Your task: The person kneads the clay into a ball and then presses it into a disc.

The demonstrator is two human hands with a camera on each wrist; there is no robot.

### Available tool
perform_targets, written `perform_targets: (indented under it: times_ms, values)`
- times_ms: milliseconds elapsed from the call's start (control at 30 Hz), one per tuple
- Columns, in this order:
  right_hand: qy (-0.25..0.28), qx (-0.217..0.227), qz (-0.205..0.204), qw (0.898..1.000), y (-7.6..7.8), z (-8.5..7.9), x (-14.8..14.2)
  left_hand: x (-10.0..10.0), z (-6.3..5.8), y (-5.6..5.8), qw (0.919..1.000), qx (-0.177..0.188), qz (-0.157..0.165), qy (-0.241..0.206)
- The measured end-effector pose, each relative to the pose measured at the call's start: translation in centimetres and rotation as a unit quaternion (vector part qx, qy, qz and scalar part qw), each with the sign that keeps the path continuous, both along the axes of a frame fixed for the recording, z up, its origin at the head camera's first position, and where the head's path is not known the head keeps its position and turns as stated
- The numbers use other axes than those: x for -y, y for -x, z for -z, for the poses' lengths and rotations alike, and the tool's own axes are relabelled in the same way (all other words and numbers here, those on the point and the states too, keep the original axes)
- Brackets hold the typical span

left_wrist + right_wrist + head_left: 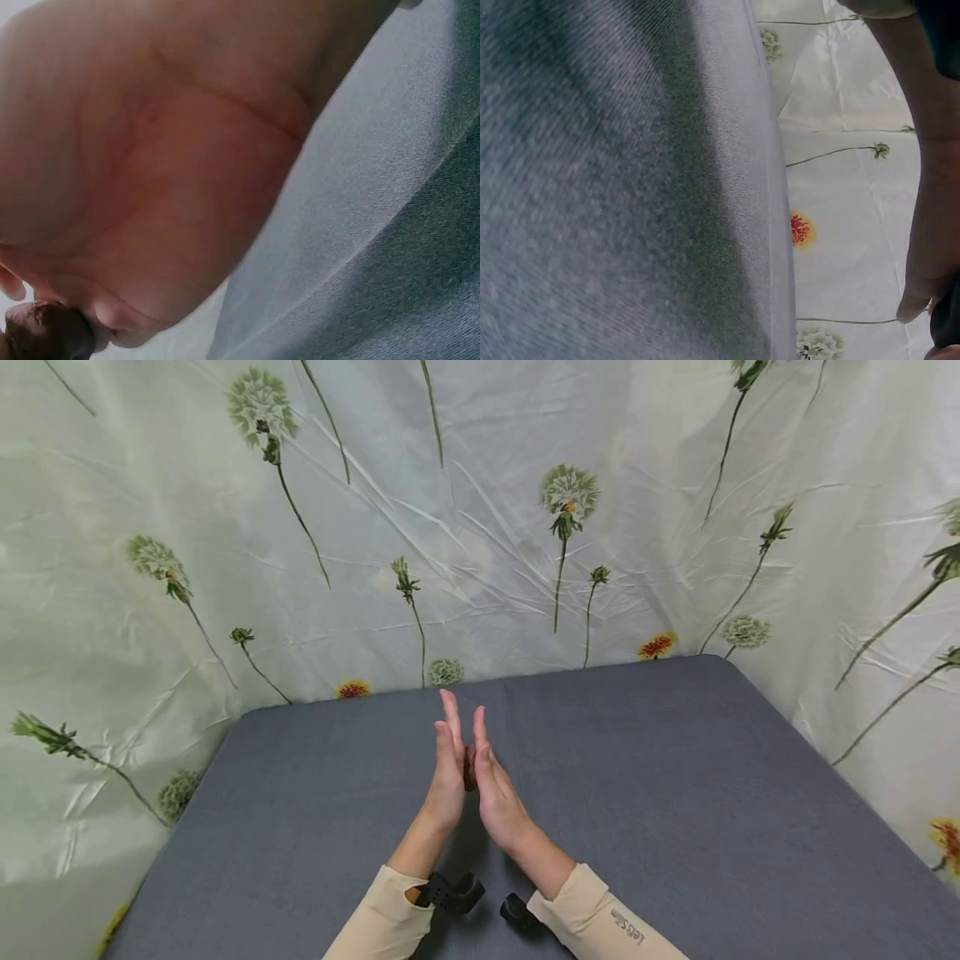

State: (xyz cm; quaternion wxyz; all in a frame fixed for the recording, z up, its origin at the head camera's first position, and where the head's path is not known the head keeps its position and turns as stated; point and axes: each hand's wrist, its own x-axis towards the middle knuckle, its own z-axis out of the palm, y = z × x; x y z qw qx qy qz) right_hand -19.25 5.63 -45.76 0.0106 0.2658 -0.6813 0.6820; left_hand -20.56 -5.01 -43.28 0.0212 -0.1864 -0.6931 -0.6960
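Observation:
Both hands stand upright over the grey table, palms facing, with a small dark brown lump (470,768) between them. My left hand (447,781) presses it from the left with its fingers straight. From the other side my right hand (498,793) presses, its fingers also extended. In the left wrist view the brown lump (49,330) looks rounded and rough, at the lower left below a large palm. Much of the lump is hidden by the hands, so its kind is unclear. At the right wrist view's lower right edge only a dark part of it shows.
A grey padded table (637,777) lies beneath the hands. Behind it hangs a pale curtain (487,527) printed with dandelions and flowers. Black wrist cameras are strapped at both cuffs, the left one (457,893) just above the table.

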Motion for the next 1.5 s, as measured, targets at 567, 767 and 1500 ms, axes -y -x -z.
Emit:
perform_targets:
  times_ms: [567, 767, 1500]
  values:
    - [0.007, 0.016, 0.0, 1.0, 0.8, -0.4, -1.6, -1.0, -0.3, -1.4, 0.9995, -0.002, 0.03, -0.007]
    - [0.021, -0.008, 0.004, 1.0, -0.7, -0.7, -0.6, 0.3, -0.5, -0.4, 0.9998, 0.015, 0.007, 0.004]
    - [0.025, 0.002, -0.007, 1.0, -1.9, -2.1, -1.3, 0.1, -1.2, -2.1, 0.9983, 0.045, 0.025, -0.026]
